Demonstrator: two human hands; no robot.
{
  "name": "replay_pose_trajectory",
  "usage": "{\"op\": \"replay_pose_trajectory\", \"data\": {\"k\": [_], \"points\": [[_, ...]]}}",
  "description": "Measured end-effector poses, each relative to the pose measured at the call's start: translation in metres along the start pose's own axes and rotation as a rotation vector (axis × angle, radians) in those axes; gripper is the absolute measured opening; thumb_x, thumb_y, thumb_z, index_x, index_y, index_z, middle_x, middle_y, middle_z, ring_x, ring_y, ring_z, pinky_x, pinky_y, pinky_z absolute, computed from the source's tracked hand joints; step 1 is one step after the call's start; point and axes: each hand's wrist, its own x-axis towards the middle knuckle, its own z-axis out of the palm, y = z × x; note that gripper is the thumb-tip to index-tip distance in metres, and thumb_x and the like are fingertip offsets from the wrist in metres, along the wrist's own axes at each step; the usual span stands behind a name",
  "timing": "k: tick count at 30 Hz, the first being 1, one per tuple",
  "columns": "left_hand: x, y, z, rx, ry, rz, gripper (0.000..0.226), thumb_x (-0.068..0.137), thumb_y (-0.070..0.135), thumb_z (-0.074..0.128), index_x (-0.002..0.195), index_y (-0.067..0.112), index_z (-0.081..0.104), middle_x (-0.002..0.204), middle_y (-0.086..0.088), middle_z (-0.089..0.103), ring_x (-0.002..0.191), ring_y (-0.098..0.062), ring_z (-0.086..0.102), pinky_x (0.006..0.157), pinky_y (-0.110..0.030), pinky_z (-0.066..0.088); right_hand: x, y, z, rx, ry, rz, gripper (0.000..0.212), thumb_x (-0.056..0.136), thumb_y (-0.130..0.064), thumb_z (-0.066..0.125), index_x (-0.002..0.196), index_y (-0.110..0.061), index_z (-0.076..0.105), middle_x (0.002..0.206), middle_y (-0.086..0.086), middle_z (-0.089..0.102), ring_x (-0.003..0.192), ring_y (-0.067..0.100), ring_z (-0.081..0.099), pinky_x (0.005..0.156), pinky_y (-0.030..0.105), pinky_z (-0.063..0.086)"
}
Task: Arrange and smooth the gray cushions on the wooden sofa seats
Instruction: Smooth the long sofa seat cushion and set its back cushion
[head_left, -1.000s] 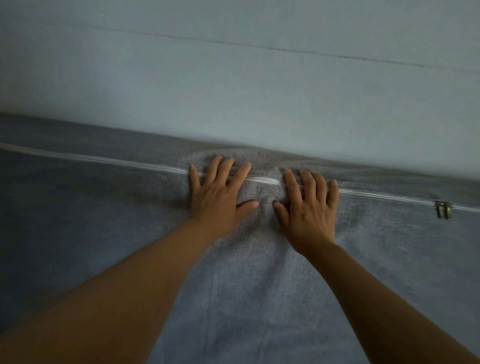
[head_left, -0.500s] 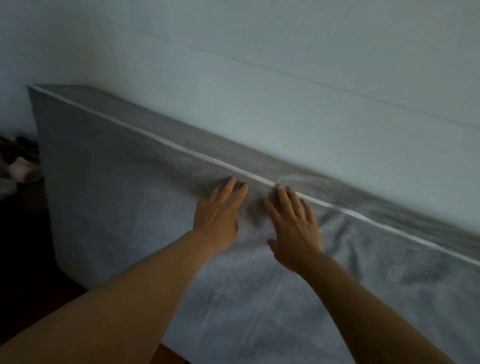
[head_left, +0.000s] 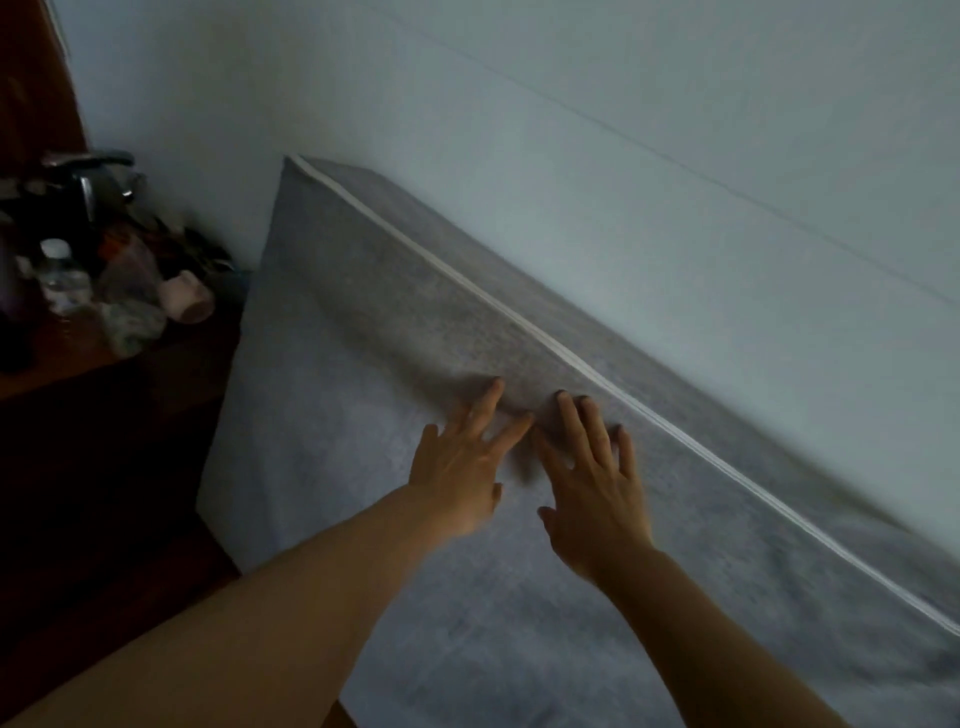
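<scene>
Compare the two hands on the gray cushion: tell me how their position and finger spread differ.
The left hand lies nearer the cushion's end, while the right hand lies closer to the white zipper. The left hand's fingers angle toward the right hand's, which point more straight ahead. Both rest flat, fingers extended, on the gray cushion.

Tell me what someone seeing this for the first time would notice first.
Two bare hands, the left hand and right hand, lie flat side by side on a large gray cushion, fingers straight. A white zipper line runs diagonally along the cushion's edge by the pale wall. Cluttered bottles sit at far left.
</scene>
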Motion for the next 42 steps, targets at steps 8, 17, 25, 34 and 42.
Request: {"op": "replay_pose_trajectory", "data": {"k": [8, 17, 25, 34, 42], "points": [[0.004, -0.054, 0.001, -0.093, -0.049, -0.072, 0.092, 0.092, 0.035, 0.059, 0.146, 0.047, -0.015, 0.15, -0.001, -0.039, 0.146, -0.025, 0.01, 0.105, -0.045, 0.037, 0.038, -0.028, 0.017, -0.076, 0.148, -0.09, 0.107, 0.045, -0.039, 0.091, 0.139, -0.016, 0.047, 0.156, 0.01, 0.022, 0.145, 0.032, 0.015, 0.114, 0.052, 0.0], [0.008, -0.104, 0.008, -0.349, 0.038, -0.269, 0.09, 0.093, 0.04, 0.055, 0.145, 0.046, -0.018, 0.157, 0.001, -0.024, 0.143, -0.022, 0.02, 0.104, -0.042, 0.04, 0.095, -0.063, 0.019, -0.142, 0.272, -0.242, 0.099, 0.05, -0.037, 0.088, 0.138, -0.013, 0.05, 0.153, 0.013, 0.031, 0.143, 0.033, 0.019, 0.114, 0.053, 0.003], [0.025, -0.176, 0.032, -0.489, 0.232, -0.264, 0.079, 0.098, 0.029, 0.046, 0.147, 0.044, -0.015, 0.155, 0.007, -0.028, 0.14, -0.013, 0.025, 0.099, -0.038, 0.042, 0.167, -0.127, 0.029, -0.18, 0.324, -0.378, 0.062, 0.075, -0.022, 0.061, 0.136, -0.011, 0.052, 0.151, 0.014, 0.035, 0.141, 0.033, 0.025, 0.109, 0.054, 0.016], [0.051, -0.228, -0.009, -0.747, 1.118, -0.472, 0.056, 0.093, 0.033, 0.044, 0.147, 0.024, 0.028, 0.152, -0.004, 0.035, 0.14, -0.017, 0.033, 0.11, -0.054, 0.03, 0.237, -0.219, -0.031, -0.055, 0.57, -0.491, 0.049, 0.088, -0.024, 0.05, 0.135, -0.013, 0.051, 0.152, 0.013, 0.034, 0.143, 0.029, 0.022, 0.117, 0.049, 0.011], [0.088, -0.244, 0.098, -0.798, 0.884, -0.509, 0.059, 0.087, 0.068, 0.003, 0.142, 0.054, -0.012, 0.153, 0.025, -0.024, 0.142, -0.001, -0.02, 0.115, -0.055, 0.004, 0.283, -0.19, -0.001, -0.49, 0.419, -0.514, 0.064, 0.086, -0.048, 0.054, 0.139, -0.014, 0.048, 0.15, 0.018, 0.035, 0.141, 0.04, 0.025, 0.11, 0.062, 0.022]]}}
